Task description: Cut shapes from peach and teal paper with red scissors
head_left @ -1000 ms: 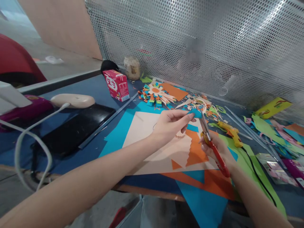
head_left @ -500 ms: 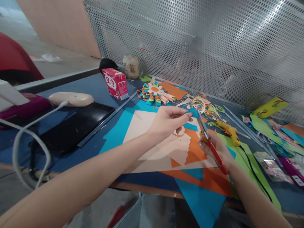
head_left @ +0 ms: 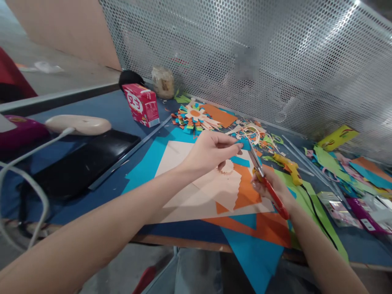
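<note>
My left hand (head_left: pixel 211 151) pinches a small piece of blue paper (head_left: pixel 244 143) between thumb and fingers, above the stacked sheets. My right hand (head_left: pixel 269 185) is closed around the red and yellow handles of the scissors (head_left: pixel 272 196), whose blades point up and away, right beside the blue piece. Beneath both hands lie a pale sheet (head_left: pixel 177 204), orange paper (head_left: pixel 249 188) and a larger blue sheet (head_left: pixel 143 163). A pale scalloped cutout (head_left: pixel 227 167) rests just below my left hand. Whether the blades touch the blue piece is hard to tell.
Behind my hands are a fringed paper flower (head_left: pixel 196 114) and paper scraps (head_left: pixel 259 134). A yellow glue gun (head_left: pixel 289 168) lies right, with a yellow box (head_left: pixel 337 138) beyond. At left are a pink box (head_left: pixel 141 105), a black phone (head_left: pixel 88 163) and a white cable (head_left: pixel 43 149).
The whole view has shifted, so the table items appear slightly further left. Both hands keep their holds on the blue piece and the scissors.
</note>
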`<state>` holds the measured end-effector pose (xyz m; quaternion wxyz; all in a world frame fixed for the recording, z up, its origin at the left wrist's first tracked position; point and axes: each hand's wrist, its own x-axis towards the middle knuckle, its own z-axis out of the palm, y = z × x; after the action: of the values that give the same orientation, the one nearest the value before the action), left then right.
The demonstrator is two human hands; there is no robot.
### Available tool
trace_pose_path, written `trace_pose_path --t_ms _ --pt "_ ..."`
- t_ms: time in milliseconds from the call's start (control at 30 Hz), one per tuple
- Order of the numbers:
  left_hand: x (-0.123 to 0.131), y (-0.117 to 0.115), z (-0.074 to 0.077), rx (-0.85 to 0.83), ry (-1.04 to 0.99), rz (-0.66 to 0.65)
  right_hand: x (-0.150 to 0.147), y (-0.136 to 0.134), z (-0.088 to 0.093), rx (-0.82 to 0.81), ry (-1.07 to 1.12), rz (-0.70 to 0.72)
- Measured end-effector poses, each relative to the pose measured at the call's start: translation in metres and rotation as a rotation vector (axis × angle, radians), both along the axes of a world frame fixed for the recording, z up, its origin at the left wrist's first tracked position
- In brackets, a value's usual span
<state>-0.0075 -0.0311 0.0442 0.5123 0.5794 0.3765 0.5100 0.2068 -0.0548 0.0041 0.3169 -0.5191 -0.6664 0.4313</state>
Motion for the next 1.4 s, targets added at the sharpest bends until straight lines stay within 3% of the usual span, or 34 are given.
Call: trace_pose_path --t_ms 333,600,867,1067,1400 --pt "-0.002 -0.002 0.006 -0.008 0.036 -0.073 -0.001 -0.004 0.007 -0.019 0.0 -0.013" --pt "-0.01 0.003 0.008 -0.042 0.024 -0.184 0.003 -0.003 0.009 -0.034 0.007 0.085" --pt "-0.018 -0.004 0.013 -0.021 0.089 -0.152 -0.007 -0.01 0.019 -0.315 0.069 0.005" --pt "-0.017 -0.006 0.017 0.002 0.116 -0.126 0.007 -0.015 0.01 -0.156 -0.061 0.113" --pt "-0.018 -0.005 0.016 -0.025 0.111 -0.133 0.017 -0.013 -0.001 -0.056 -0.132 0.075"
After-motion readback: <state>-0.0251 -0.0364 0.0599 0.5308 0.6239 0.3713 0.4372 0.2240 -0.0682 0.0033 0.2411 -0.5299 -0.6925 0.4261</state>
